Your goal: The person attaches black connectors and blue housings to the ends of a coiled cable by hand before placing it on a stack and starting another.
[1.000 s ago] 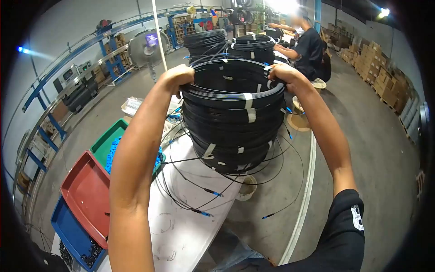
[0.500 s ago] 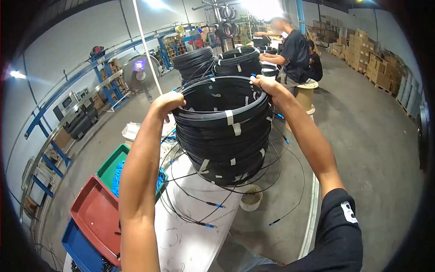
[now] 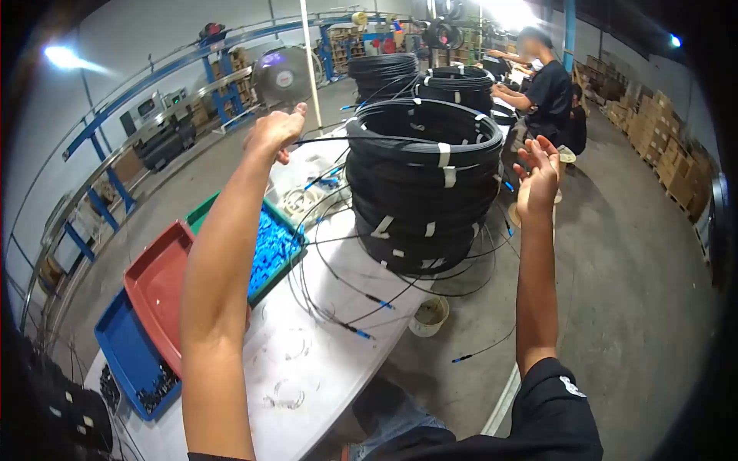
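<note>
A tall stack of coiled black cable [image 3: 423, 188], bound with bits of white tape, stands on the white table [image 3: 307, 415]. To its left, my left hand [image 3: 277, 133] is closed on a black cable [image 3: 327, 140] that stretches across to the top coil. My right hand [image 3: 540, 175] is raised on the stack's right side, apart from it, with its fingers loosely curled and apart and nothing in them. Loose cable ends with blue-tipped connectors [image 3: 361, 333] spread over the table below the stack.
On the left lie a green tray of blue pieces [image 3: 269, 250], a red tray [image 3: 157, 280] and a blue tray [image 3: 127, 349] with small black parts. More cable stacks [image 3: 457, 86] stand behind. A person [image 3: 542, 88] sits beyond, at right. A bucket [image 3: 429, 316] is beside the table.
Both hands have come off the stack's rim. The left moved outward, drawing a cable from the top coil; the right moved away to the right and opened. The view turned left.
</note>
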